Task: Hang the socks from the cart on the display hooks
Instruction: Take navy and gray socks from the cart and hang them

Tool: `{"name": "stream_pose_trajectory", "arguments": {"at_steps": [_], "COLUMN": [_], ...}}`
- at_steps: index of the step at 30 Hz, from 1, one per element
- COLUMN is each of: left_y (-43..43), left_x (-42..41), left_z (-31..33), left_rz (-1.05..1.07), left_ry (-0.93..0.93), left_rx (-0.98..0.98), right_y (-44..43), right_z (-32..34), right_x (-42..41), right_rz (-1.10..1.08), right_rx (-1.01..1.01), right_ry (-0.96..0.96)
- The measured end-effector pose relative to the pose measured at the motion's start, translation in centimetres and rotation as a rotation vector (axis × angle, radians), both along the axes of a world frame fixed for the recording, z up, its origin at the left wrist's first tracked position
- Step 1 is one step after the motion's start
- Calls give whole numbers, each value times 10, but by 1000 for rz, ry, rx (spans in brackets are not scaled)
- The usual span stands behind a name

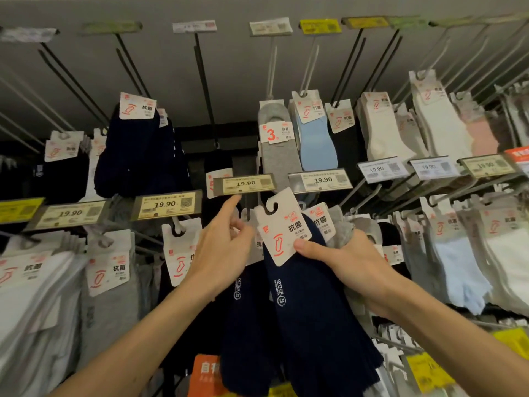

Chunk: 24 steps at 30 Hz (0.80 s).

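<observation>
- Both hands are raised to the sock wall. The right hand (346, 265) grips a navy sock pack (303, 310), with its thumb (305, 246) pressed on the white header card (282, 233).
- On the left hand (221, 239) the index finger (230, 206) is stretched up to the underside of a price label (246, 183). The other fingers are curled beside the card's left edge; whether they hold anything cannot be told.
- The pack is held tilted just below that label and is not yet on a hook. The cart is not in view.
- The step in hand is judged to be threading the card's hanging hole (270, 208) onto the hook behind that label.
- To do this well, the label would be lifted clear, the card squared to the rod, and the hole slid over the tip before the pack is released.
- Counted: two hands, one pack held, and a second navy pack (243, 325) just behind it, each printed "COTTON".
- Six price labels reading 19.90 can be counted along the middle row.
- At least one bare hook (204, 81) is seen in the top row.
</observation>
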State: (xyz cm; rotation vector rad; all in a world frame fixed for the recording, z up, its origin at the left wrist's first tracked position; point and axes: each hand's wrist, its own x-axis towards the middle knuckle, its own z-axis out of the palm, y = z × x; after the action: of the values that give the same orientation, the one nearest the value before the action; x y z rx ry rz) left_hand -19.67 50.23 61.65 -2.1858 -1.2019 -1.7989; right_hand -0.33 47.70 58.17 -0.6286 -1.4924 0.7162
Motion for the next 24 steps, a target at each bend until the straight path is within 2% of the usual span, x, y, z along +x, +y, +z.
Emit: {"name": "stream_pose_trajectory", "arguments": {"at_steps": [3, 5, 10, 14, 15, 19, 24], "left_y": [-14, -19, -20, -19, -19, -17, -15], "left_x": [3, 2, -4, -14, -16, -13, -10], "left_z": [1, -2, -8, -5, -4, 1, 10], "left_rz": [-242, -335, -418, -463, -427, -297, -190], "left_ry": [-173, -212, -343, -595, -593, -371, -187], "left_rx": [-191, -269, -344, -435, -438, -391, -187], "right_y": [-2, -4, -8, -2, -1, -2, -2], "right_z": [-6, -9, -18, -19, -18, -12, -11], "right_x": [-5, -9, -18, -14, -12, -7, -1], "right_rz": [67, 115, 185, 84, 39, -13, -31], "right_rx": [-23, -32, -80, -131, -131, -114, -98], "right_ry": [-12, -10, 63, 111, 119, 150, 164]}}
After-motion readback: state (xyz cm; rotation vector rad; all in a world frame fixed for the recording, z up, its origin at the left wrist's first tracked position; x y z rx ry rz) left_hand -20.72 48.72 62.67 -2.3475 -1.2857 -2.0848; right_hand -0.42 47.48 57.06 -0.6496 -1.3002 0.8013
